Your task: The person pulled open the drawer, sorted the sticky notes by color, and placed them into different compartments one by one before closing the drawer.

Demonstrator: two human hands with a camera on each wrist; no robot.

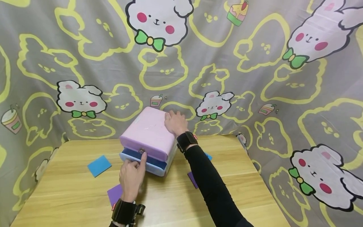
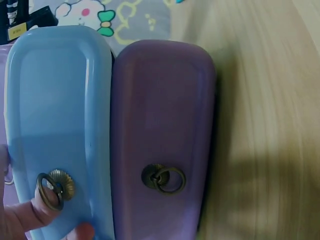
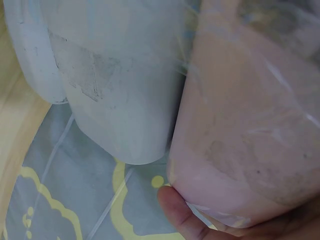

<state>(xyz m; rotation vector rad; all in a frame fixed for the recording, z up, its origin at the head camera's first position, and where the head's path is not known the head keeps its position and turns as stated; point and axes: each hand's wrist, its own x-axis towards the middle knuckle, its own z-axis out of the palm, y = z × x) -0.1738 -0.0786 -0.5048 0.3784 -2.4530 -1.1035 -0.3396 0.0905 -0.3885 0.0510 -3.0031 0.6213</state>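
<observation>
A small drawer box with a pink top stands toward the back of the table, turned at an angle. Its light blue drawer is pulled partly out, showing a dark blue inside. Below that drawer sits a purple drawer with a round metal ring. My left hand is at the front, one finger hooked through the blue drawer's ring pull; another fingertip touches the drawer front. At the back right corner my right hand grips the pink top tier, a digit against its rear edge in the right wrist view.
Blue and purple cards lie on the wooden table left of the box. To its right, another purple card and a blue card are partly hidden by my right arm. A rabbit-patterned curtain hangs behind.
</observation>
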